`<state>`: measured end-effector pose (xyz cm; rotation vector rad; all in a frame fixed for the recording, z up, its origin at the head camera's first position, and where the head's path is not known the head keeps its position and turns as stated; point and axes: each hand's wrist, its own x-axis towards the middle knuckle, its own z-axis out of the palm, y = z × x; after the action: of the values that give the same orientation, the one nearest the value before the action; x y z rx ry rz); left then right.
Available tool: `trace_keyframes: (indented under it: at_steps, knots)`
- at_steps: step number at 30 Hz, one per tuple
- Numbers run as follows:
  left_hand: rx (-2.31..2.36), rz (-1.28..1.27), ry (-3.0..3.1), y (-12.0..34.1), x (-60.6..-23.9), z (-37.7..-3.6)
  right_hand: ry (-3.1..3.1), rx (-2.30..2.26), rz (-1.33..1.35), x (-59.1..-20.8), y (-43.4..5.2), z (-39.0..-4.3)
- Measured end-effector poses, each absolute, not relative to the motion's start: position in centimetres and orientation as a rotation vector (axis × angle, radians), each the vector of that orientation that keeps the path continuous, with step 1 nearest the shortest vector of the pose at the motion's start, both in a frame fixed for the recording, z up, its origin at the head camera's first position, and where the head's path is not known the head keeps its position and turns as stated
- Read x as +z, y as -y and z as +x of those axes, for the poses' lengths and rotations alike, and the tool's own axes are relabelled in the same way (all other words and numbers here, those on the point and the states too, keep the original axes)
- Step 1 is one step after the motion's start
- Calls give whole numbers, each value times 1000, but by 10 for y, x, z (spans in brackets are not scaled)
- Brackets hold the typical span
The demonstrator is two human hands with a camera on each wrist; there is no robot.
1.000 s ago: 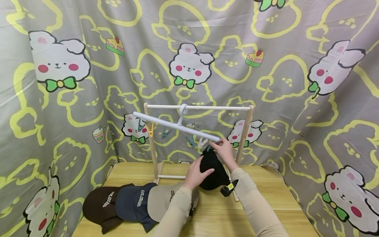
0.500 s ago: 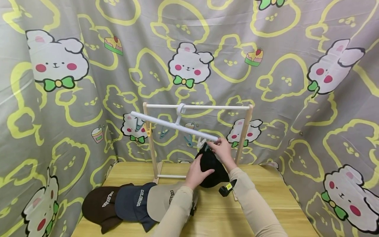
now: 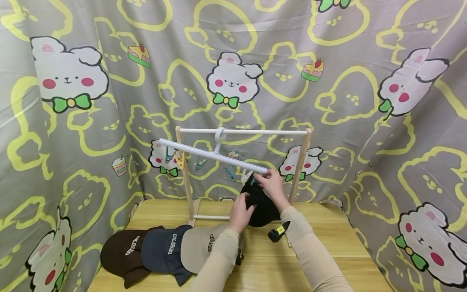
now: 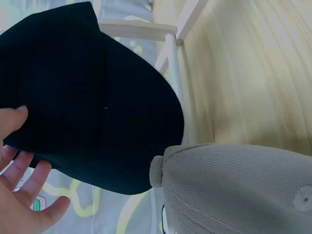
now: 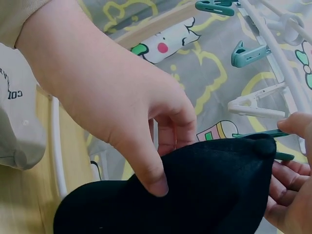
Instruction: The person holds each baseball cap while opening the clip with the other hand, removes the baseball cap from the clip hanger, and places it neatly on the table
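The black cap [image 3: 260, 202] hangs just under the hanger bar [image 3: 215, 155], soft and light, floppy by the look of it. The left hand [image 3: 241, 211] cups its crown; the right hand [image 3: 269, 184] pinches its top edge at a green clip [image 5: 263, 134], the best hold. Three caps [image 3: 168, 251] lie on the desk [image 3: 328, 243], and the wooden rack [image 3: 303, 162] crowds the right hand.

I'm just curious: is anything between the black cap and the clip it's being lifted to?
Nothing visible. The black cap is already up at a green clip under the hanger, held by the left hand, with the right hand at the clip.
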<state>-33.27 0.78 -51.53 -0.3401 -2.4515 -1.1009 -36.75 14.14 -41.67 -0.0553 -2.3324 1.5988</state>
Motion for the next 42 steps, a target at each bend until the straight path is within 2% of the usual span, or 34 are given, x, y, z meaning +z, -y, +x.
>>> trace_keyframes:
  at_steps: [16,30,42]
  knots:
    - [-917,-315,2307,-6,-517,-337,2309,1617,-33,-418,-143,-369]
    - [-1025,-269,2262,0,-517,-334,2302,1631,-53,-418,-145,-369]
    - [-839,-272,2113,1,-520,-334,2286,1632,-66,-422,-148,-368]
